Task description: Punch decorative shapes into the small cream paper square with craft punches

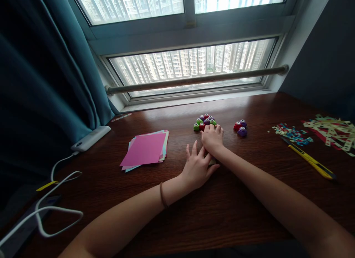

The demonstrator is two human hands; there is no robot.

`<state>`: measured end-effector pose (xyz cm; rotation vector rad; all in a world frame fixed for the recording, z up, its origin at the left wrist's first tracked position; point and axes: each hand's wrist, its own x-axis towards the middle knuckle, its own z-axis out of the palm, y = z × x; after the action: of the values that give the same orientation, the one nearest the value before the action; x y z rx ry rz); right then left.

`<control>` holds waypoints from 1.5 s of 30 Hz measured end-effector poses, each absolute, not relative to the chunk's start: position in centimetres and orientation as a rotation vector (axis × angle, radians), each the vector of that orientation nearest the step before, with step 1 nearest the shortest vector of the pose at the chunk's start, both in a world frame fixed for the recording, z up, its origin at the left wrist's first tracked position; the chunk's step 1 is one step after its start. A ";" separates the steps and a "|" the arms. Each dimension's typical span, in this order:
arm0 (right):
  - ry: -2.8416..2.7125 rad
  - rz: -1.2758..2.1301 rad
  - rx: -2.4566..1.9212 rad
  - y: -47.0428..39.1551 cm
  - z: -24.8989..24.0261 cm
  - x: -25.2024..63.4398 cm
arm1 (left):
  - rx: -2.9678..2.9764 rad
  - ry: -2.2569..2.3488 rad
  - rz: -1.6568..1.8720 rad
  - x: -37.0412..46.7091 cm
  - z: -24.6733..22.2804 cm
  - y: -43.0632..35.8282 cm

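My left hand [196, 167] is low over the table with its fingers spread. Beside its index finger and thumb, a small pale piece [212, 161] shows, mostly hidden. My right hand [213, 140] reaches past it, fingers curled down at the near side of a tight group of small craft punches [202, 126] in green, red and purple with white round tops. Whatever lies under those right fingers is hidden. The right wrist is close to the left fingertips. A smaller cluster of purple and red punches [242, 131] stands apart to the right.
Left of my hands lies a stack of coloured paper [145, 148], pink on top. To the right are paper confetti [295, 134], a yellow utility knife [312, 161] and punched paper strips [332, 130]. A white device [91, 138] with a cable [59, 210] sits by the curtain.
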<state>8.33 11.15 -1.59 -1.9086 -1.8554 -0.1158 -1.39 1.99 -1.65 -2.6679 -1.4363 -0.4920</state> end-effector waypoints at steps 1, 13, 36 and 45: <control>-1.855 -0.120 -1.908 11.1 -1.6 8.3 | -2.666 -1.434 -0.493 -1.4 -1.6 2.0; -1.852 0.086 -1.472 11.4 -0.7 9.6 | -2.723 -1.385 -0.487 -1.4 -1.5 2.1; -2.168 0.820 -0.868 6.8 -2.0 17.2 | -2.653 -1.644 -0.447 -1.3 -2.7 2.6; -2.134 0.710 -0.946 7.8 -2.5 18.0 | -2.653 -1.612 -0.429 -1.5 -3.1 2.6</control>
<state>18.00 7.76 -2.45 -0.9457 -2.1341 0.7099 -1.51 2.63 -3.08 -2.6532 -1.6120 -0.4288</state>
